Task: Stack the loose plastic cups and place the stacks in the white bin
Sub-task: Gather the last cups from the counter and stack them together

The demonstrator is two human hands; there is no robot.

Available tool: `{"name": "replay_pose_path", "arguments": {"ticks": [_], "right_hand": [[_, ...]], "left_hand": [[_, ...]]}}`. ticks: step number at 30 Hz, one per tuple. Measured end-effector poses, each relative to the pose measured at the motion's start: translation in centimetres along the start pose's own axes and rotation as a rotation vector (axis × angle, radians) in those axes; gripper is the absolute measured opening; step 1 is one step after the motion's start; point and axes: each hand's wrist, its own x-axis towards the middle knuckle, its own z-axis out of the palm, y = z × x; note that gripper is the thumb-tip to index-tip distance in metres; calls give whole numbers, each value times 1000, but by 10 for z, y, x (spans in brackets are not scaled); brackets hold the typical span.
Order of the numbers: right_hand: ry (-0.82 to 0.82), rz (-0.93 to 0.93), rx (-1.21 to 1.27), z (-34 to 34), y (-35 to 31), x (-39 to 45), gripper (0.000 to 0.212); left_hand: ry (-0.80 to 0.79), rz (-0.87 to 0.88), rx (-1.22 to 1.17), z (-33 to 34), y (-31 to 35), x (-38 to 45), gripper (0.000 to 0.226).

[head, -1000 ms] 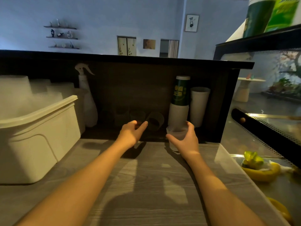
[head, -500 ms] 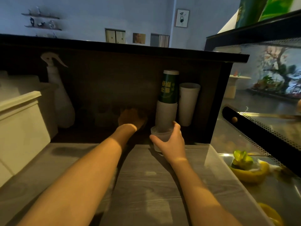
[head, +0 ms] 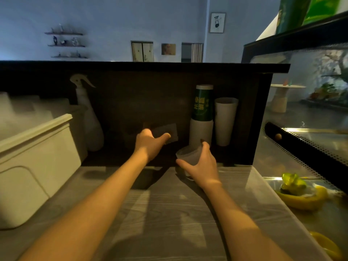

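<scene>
My left hand [head: 149, 143] reaches into the dark recess under the counter ledge and grips a clear plastic cup [head: 168, 131], held tilted off the surface. My right hand [head: 202, 166] is wrapped around a short stack of clear cups [head: 186, 154] standing at the front edge of the recess. The white bin [head: 32, 162] sits at the left on the grey wooden counter. More clear cups in the shadow left of my left hand are too dim to make out.
A white spray bottle [head: 88, 117] stands beside the bin. A tall stack of paper cups with a green one on top [head: 202, 113] and a white paper cup [head: 225, 121] stand behind my right hand. A glass display case [head: 305, 144] with yellow fruit [head: 301, 198] is at the right.
My left hand has closed on a clear cup in the recess and lifted it. My right hand has stayed on its cup stack. The camera has shifted, bringing the bin back into view.
</scene>
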Motion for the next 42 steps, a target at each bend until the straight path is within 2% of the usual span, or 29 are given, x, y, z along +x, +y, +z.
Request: {"name": "replay_pose_path", "arguments": {"ticks": [1, 5, 9, 12, 14, 19, 21, 25, 28, 31, 34, 38, 42], "right_hand": [[-8, 1, -5, 1, -1, -1, 105], [-41, 1, 18, 6, -7, -3, 88], [-100, -12, 38, 11, -13, -7, 72], [-120, -30, 50, 12, -16, -9, 74], [-114, -28, 62, 12, -16, -8, 76], [-44, -42, 54, 14, -11, -5, 77], [-41, -56, 37, 15, -11, -6, 78], [-27, -115, 58, 15, -10, -6, 80], [9, -123, 91, 15, -8, -6, 79], [15, -126, 85, 17, -7, -4, 78], [24, -137, 87, 18, -5, -1, 74], [33, -150, 83, 19, -2, 1, 74], [38, -154, 81, 21, -2, 2, 70]], "left_hand": [[2, 22, -44, -3, 1, -5, 66], [-105, 115, -221, -8, -9, -23, 85], [-110, 205, -193, -4, -15, -38, 77], [-169, 192, -195, 1, -16, -44, 77], [-215, 182, -128, 3, -15, -47, 76], [-399, 256, 244, 4, -21, -56, 66], [-419, 248, 292, 3, -26, -57, 65], [-306, 266, 175, -3, -27, -47, 63], [-42, 228, 172, -7, -33, -29, 45], [132, 69, 295, -18, -36, -10, 42], [173, 33, 374, -31, -47, 15, 45], [186, 150, 426, -41, -60, 58, 81], [194, 124, 525, -38, -63, 98, 90]]}}
